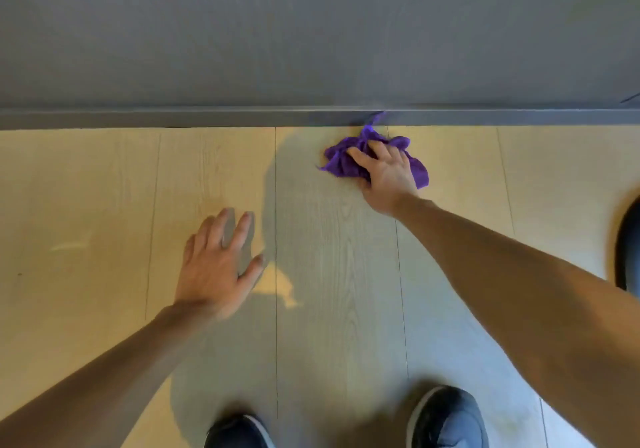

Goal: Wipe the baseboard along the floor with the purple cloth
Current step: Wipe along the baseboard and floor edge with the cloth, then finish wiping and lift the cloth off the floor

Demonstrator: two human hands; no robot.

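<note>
With right hand [388,174] gripping bunched purple cloth [341,162] on floor [104,188], risks missing baseboard [173,118]; left hand [216,267] spread wide.

Grey wall [311,32]; pale wood-plank floor [86,188], warmly lit.

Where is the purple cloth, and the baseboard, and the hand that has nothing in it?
cloth [341,162]: head view, bunched left part beside the fingers.
baseboard [173,116]: head view, grey strip's front face.
left hand [214,267]: head view, back of the hand.

crumpled purple cloth [341,160] on the floor, one tip touching the grey baseboard [207,118].
</note>
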